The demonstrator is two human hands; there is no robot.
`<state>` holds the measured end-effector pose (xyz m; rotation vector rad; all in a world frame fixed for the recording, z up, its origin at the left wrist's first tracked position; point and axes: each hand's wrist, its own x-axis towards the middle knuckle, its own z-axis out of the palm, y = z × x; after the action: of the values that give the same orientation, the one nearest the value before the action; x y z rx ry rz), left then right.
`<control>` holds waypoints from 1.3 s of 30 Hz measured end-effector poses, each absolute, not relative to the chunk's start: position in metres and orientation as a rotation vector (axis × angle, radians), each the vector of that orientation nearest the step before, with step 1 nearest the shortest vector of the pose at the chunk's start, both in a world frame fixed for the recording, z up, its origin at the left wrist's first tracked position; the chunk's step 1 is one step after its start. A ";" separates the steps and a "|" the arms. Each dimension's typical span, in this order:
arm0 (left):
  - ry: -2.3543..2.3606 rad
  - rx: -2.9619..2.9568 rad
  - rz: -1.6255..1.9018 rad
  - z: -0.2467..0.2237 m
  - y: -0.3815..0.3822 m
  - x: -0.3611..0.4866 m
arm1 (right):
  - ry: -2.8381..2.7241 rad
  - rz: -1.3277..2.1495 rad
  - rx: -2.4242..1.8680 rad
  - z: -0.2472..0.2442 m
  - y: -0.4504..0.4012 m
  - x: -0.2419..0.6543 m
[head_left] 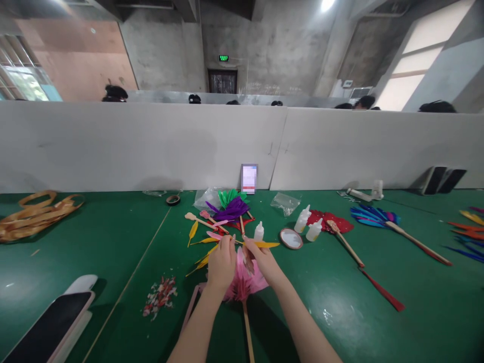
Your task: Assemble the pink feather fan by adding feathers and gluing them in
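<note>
Pink feather fan (242,282) lies on the green table (113,242) just below both hands; the left hand (221,264) and right hand (264,262) pinch a yellow feather (260,244) above it. Beyond the fan stand glue bottles (302,219), unlabelled. The table left of the fan is mostly bare up to a phone (53,325) at the near edge.

Both hands meet over a pink feather fan (244,282) on the green table (113,242): the left hand (222,263) and the right hand (264,261) pinch a yellow feather (262,244) between them above the fan. Just beyond lie loose feathers (230,206), three glue bottles (302,219) and a round lid (291,238). A phone (51,327) lies near left, a blue fan (374,216) far right.
</note>
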<state>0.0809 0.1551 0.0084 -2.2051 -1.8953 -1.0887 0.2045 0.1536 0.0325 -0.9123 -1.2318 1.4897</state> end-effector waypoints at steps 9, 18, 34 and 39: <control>-1.885 -2.137 -1.192 0.010 0.155 0.080 | -1.219 1.478 -0.914 0.031 0.154 0.206; -1.821 -2.302 -1.363 0.011 0.152 0.080 | -1.136 1.503 -0.919 0.028 0.158 0.208; -1.909 -2.240 -1.054 0.011 0.153 0.082 | -1.169 1.523 -0.914 0.031 0.157 0.208; -1.932 -2.215 -1.031 0.011 0.153 0.083 | -1.194 1.529 -0.904 0.030 0.156 0.208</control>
<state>0.0826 0.1525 0.0111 -2.2151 -1.9322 -1.0307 0.2080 0.1565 0.0302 -0.9044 -1.1935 1.5295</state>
